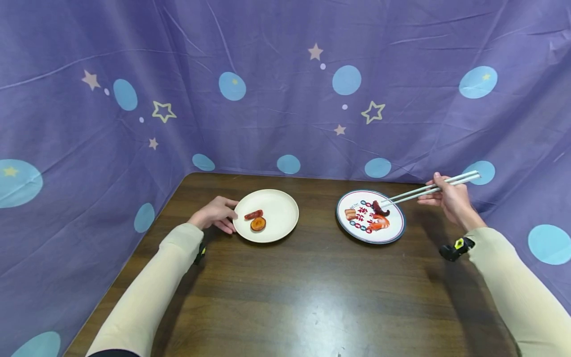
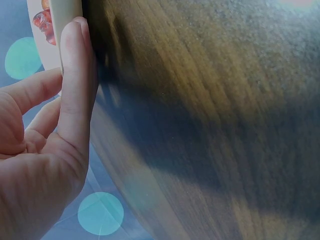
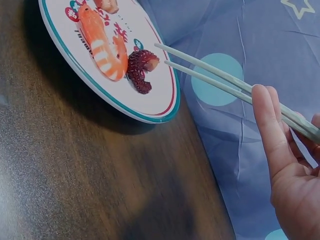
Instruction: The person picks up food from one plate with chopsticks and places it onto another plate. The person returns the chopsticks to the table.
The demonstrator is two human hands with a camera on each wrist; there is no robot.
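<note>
On the left, a cream plate (image 1: 281, 218) bears a small red sausage-like piece (image 1: 253, 214) and a round orange-brown piece (image 1: 257, 224). My left hand (image 1: 216, 214) grips this plate's left rim, fingers at its edge. To the right lies a white plate with a blue-green rim (image 1: 392, 234), printed with red characters. It carries an orange shrimp (image 1: 379, 223), a dark red octopus tentacle (image 3: 141, 70) and a light brown block-like piece (image 1: 350, 214). My right hand (image 1: 452, 201) holds pale green chopsticks (image 3: 215, 82), their tips slightly parted close beside the tentacle; contact cannot be told.
Both plates rest toward the far side of a dark brown wooden table (image 1: 276, 292). A purple curtain (image 1: 276, 134) with stars and blue spots hangs behind and along the sides. A black wrist device (image 1: 457, 249) sits below my right wrist.
</note>
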